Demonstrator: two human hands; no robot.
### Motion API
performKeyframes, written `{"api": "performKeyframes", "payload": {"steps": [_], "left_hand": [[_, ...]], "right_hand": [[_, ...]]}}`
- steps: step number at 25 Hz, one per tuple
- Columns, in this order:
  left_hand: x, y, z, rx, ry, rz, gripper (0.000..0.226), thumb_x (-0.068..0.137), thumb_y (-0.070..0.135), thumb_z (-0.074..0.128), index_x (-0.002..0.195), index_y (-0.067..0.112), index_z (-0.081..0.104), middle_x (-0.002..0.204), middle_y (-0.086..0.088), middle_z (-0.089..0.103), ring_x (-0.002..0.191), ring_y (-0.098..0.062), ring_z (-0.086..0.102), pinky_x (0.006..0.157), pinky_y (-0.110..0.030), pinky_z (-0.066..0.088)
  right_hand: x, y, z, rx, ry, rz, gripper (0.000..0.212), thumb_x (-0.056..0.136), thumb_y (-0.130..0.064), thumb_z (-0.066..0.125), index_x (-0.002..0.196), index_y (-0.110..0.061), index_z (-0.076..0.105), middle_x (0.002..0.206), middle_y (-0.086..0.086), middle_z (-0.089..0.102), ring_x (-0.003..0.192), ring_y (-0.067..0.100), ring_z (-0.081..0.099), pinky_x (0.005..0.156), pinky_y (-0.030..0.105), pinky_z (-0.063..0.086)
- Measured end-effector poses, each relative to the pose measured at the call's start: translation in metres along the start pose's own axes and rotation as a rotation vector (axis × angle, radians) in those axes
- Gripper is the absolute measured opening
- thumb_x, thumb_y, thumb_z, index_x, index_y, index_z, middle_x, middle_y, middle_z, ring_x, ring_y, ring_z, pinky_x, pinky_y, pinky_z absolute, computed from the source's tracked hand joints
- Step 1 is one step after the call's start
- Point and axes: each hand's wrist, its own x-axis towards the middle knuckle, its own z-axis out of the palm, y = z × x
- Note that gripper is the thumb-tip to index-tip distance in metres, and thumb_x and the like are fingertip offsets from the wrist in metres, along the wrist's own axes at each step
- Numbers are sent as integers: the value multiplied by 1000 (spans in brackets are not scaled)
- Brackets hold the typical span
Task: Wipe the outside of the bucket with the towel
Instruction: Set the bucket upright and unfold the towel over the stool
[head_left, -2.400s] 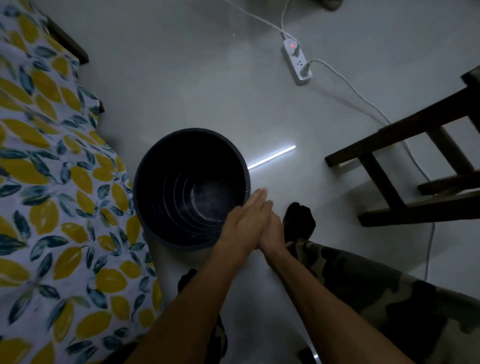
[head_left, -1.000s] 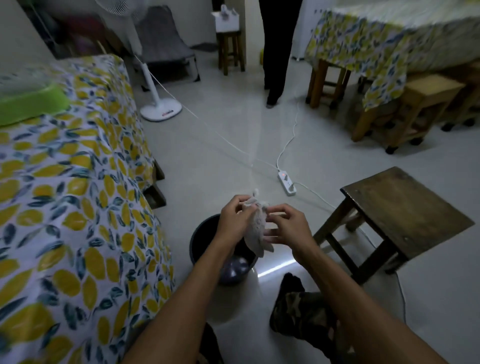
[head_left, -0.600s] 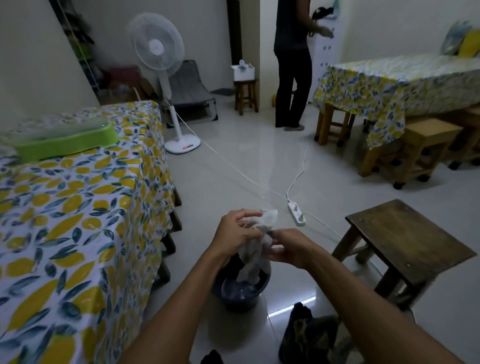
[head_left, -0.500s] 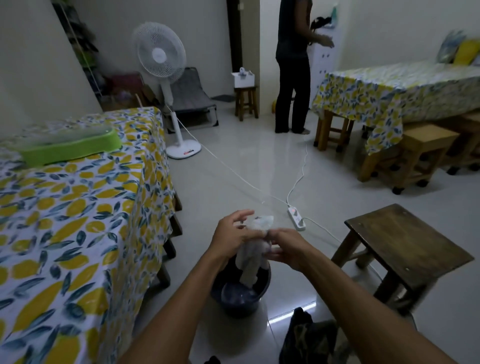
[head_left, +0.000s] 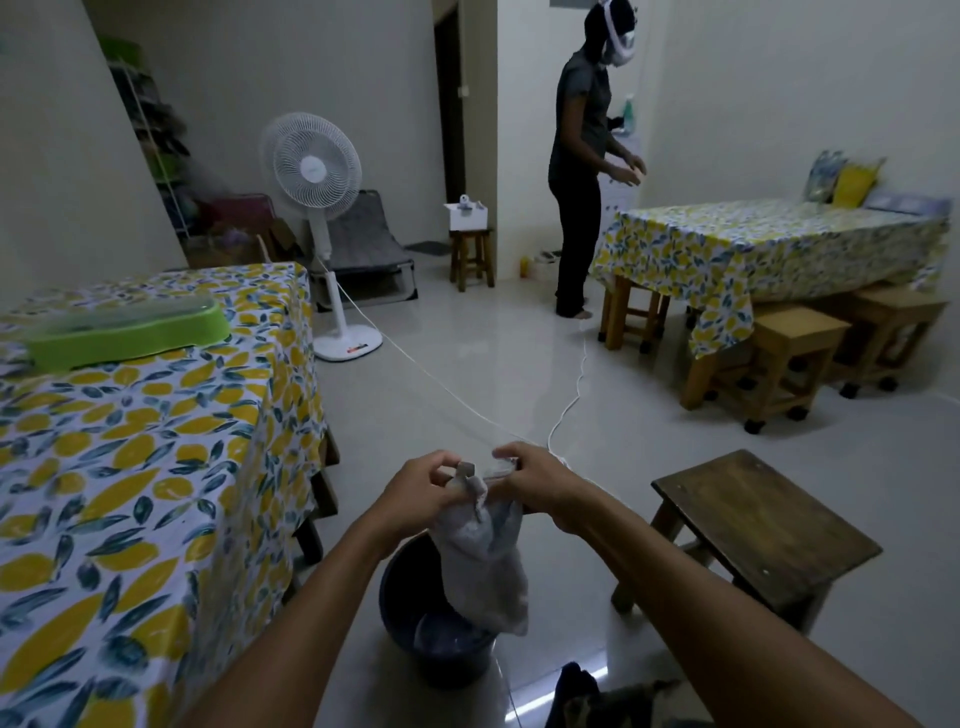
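Bucket (head_left: 410, 597): one, on the floor below your hands, rim partly hidden by the towel | towel (head_left: 480, 556): one, hanging over it | left hand (head_left: 421, 493), right hand (head_left: 535, 483): fingers pinched on its top edge

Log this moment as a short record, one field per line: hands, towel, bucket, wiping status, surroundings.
left hand: pinching the towel's top edge
right hand: pinching the same top edge, close beside the left
towel: pale cloth held up, hanging over the bucket's mouth
bucket: dark, upright on the floor, below the hands
wiping status: not yet begun; towel is off the bucket's outer wall
surroundings: dark wooden stool to the right, table with lemon-print cloth to the left, another person standing across the room
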Motion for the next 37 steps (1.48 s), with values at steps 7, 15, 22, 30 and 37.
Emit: {"api": "performKeyframes", "payload": {"steps": [7,15,22,30,37], "left_hand": [[7,-1,0,51,217,35,10,89,29,70,85,25,61,70,1,62,67,-18,57,60,-31,45],[2,17,-6,125,361,73,19,91,19,59,76,19,48,70,3,51,66,-15,46,59,-31,38],[6,24,-15,216,489,60,18,92,17,52,75,21,49,74,4,54,75,-23,53,75,-41,46],[12,26,-18,226,538,119,7,75,33,59,75,38,63,62,16,65,73,-17,64,92,-59,48],[12,39,-13,358,556,203,13,84,20,59,74,27,56,73,11,63,82,-17,61,87,-43,37]], "right_hand": [[0,-4,-9,-97,93,-10,16,82,-23,79,91,-16,68,99,13,70,90,24,65,79,44,60],[1,-20,-21,-447,223,-132,34,94,-42,66,107,-11,59,100,7,65,89,22,61,78,37,53],[-6,-29,-35,-242,-3,-155,45,91,-31,76,126,-17,53,122,9,67,108,27,68,95,44,60],[-4,-26,-39,-555,84,-315,24,101,-26,62,118,-18,76,111,7,77,98,25,71,86,44,62],[-7,-43,-29,-342,181,-364,20,95,-13,55,100,-7,74,95,10,71,88,21,63,77,42,53]]}}
